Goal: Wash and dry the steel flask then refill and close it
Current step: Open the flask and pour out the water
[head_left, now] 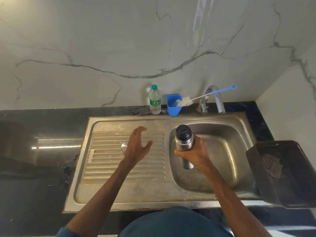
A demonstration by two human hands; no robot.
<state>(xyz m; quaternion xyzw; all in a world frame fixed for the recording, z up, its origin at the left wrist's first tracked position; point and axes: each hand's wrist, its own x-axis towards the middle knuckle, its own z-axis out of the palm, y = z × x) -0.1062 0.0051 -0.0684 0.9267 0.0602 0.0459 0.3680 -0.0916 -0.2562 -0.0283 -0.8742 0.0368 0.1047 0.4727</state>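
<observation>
My right hand (196,153) grips the steel flask (184,141) round its middle and holds it upright over the left side of the sink basin (222,151). A black stopper closes the flask's top. My left hand (138,145) hovers over the ribbed drainboard (106,161) with its fingers spread and holds nothing. A rounded steel piece (124,146), perhaps the flask's cup lid, lies on the drainboard partly hidden behind my left hand.
A plastic water bottle (154,100) with a green cap stands behind the sink. Beside it a blue cup (173,106) holds a white bottle brush (186,101) with a blue handle. The tap (216,98) sits at the back right. A dark basket (280,171) with a cloth stands at right.
</observation>
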